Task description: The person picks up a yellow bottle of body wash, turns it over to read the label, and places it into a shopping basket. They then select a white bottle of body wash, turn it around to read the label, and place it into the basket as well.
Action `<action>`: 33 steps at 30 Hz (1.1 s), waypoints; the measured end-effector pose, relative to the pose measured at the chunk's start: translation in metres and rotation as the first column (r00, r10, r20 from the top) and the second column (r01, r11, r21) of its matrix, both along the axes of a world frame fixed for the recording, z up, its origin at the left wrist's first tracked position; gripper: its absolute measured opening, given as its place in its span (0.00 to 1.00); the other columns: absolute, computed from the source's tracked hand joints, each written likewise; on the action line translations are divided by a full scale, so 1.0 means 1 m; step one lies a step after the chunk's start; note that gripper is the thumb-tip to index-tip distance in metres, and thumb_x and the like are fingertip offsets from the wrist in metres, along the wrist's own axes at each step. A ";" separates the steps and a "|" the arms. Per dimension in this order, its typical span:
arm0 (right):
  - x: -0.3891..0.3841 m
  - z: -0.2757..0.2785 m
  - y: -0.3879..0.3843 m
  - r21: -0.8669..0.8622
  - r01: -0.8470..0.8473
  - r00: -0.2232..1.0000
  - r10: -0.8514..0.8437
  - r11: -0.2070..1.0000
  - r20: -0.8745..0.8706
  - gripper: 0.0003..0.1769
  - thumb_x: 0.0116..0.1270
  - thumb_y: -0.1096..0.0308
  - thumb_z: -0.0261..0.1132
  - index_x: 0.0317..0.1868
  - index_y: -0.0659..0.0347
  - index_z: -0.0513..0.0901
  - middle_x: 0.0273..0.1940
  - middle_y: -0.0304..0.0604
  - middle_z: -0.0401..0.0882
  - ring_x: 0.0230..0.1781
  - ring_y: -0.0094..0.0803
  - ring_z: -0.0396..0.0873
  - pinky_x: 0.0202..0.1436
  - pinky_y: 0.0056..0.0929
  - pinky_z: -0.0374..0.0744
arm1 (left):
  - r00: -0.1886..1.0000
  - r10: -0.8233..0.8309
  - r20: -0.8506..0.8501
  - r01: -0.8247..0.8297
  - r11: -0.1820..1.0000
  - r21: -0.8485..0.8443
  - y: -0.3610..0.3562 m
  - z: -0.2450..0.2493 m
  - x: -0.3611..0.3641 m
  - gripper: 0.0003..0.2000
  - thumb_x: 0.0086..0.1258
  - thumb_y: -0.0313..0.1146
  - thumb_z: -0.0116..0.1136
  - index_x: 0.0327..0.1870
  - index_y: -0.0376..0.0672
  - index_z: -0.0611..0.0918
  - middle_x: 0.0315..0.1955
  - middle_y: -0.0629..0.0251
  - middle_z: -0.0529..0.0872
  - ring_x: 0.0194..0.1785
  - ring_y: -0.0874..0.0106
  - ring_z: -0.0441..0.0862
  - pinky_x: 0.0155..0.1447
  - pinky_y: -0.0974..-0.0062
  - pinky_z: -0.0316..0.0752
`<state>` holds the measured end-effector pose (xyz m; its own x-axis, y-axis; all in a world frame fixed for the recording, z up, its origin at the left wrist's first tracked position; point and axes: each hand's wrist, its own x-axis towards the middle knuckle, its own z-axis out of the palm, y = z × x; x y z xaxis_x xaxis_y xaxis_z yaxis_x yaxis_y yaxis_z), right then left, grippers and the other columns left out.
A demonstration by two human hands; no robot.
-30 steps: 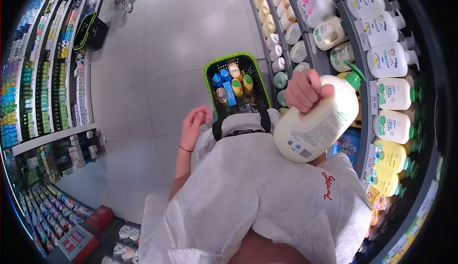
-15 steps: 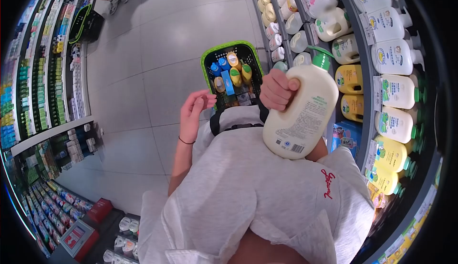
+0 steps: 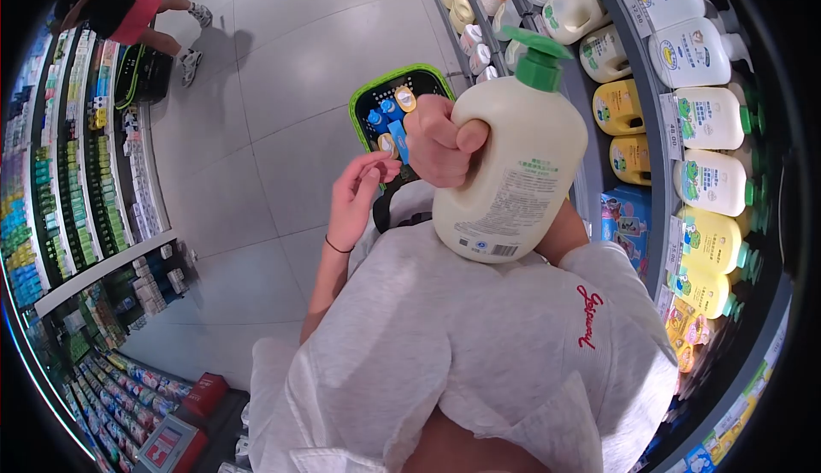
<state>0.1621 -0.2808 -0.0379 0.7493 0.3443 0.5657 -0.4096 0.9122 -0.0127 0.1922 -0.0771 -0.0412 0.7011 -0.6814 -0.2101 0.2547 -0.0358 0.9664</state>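
Observation:
A large cream-coloured bottle (image 3: 522,165) with a green pump top is held up before my chest, its printed label with a barcode facing me. My right hand (image 3: 446,139) is wrapped round the handle on its left side. To the left of it, my left hand (image 3: 363,195) holds nothing, its fingers apart and slightly bent. Behind both hands, a black basket with a green rim (image 3: 355,114) stands on the floor, with blue and yellow bottles and a blue box in it. My right hand and the bottle cover part of the basket.
Shelves (image 3: 658,139) of white and yellow bottles run close along the right. Product shelves (image 3: 85,278) line the left side. Another person (image 3: 137,15) walks at the upper left, near a second black basket (image 3: 154,77). A red-framed box (image 3: 171,446) is at the lower left.
My right hand has moved left and up with the bottle, which looks larger and covers more of the basket. My left hand has shifted slightly right. More of the other person is in view.

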 end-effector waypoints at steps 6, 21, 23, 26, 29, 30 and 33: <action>0.007 -0.001 0.007 0.006 -0.006 1.000 0.006 1.000 -0.029 0.19 0.64 0.70 0.60 0.18 0.55 0.61 0.09 0.28 0.54 0.07 0.17 0.48 0.08 0.18 0.55 | 0.997 0.006 0.072 -0.013 0.996 0.090 -0.004 0.000 -0.005 0.12 0.72 0.27 0.45 0.53 0.35 0.74 0.43 0.65 0.81 0.48 0.79 0.75 0.53 0.80 0.69; 0.015 -0.005 0.019 0.025 -0.056 0.996 0.057 0.998 -0.067 0.17 0.63 0.70 0.60 0.19 0.55 0.63 0.09 0.27 0.54 0.07 0.16 0.48 0.09 0.17 0.55 | 0.937 -0.039 0.347 -0.024 0.984 0.177 -0.006 0.036 -0.020 0.05 0.65 0.26 0.54 0.39 0.37 0.77 0.30 0.65 0.83 0.36 0.75 0.79 0.42 0.78 0.72; 0.014 -0.003 0.020 0.031 -0.056 0.996 0.058 0.998 -0.064 0.17 0.63 0.70 0.60 0.19 0.55 0.64 0.09 0.27 0.54 0.07 0.16 0.49 0.09 0.17 0.56 | 0.862 -0.082 0.500 -0.062 0.962 0.266 -0.006 0.048 -0.023 0.04 0.62 0.27 0.57 0.35 0.38 0.77 0.27 0.64 0.82 0.32 0.73 0.79 0.39 0.77 0.73; 0.012 -0.003 0.022 0.039 -0.059 0.996 0.062 0.997 -0.069 0.16 0.63 0.70 0.60 0.19 0.55 0.64 0.09 0.27 0.54 0.07 0.16 0.49 0.09 0.17 0.56 | 0.800 -0.178 0.573 -0.001 0.955 0.298 -0.005 0.058 -0.028 0.06 0.57 0.27 0.62 0.33 0.40 0.78 0.24 0.64 0.80 0.28 0.69 0.78 0.35 0.75 0.72; 0.012 -0.004 0.024 0.045 -0.065 0.995 0.068 0.997 -0.074 0.16 0.63 0.70 0.60 0.20 0.55 0.64 0.09 0.27 0.55 0.07 0.16 0.49 0.09 0.17 0.56 | 0.759 -0.249 0.601 0.065 0.948 0.312 -0.012 0.067 -0.038 0.07 0.56 0.28 0.64 0.30 0.40 0.76 0.21 0.65 0.79 0.25 0.69 0.77 0.33 0.73 0.72; 0.011 -0.004 0.026 0.046 -0.061 0.994 0.065 0.997 -0.089 0.16 0.63 0.70 0.60 0.20 0.55 0.65 0.09 0.27 0.55 0.07 0.16 0.49 0.09 0.17 0.56 | 0.816 -0.261 0.515 0.079 0.934 0.348 -0.013 0.069 -0.041 0.07 0.55 0.27 0.63 0.29 0.39 0.76 0.20 0.66 0.79 0.24 0.72 0.75 0.32 0.76 0.70; 0.011 -0.007 0.028 0.069 -0.072 0.995 0.076 0.995 -0.057 0.13 0.63 0.69 0.60 0.22 0.55 0.67 0.10 0.26 0.55 0.08 0.15 0.49 0.10 0.16 0.56 | 0.872 -0.287 0.396 0.119 0.910 0.397 -0.015 0.075 -0.041 0.09 0.55 0.28 0.64 0.27 0.39 0.74 0.19 0.66 0.78 0.23 0.72 0.75 0.30 0.76 0.70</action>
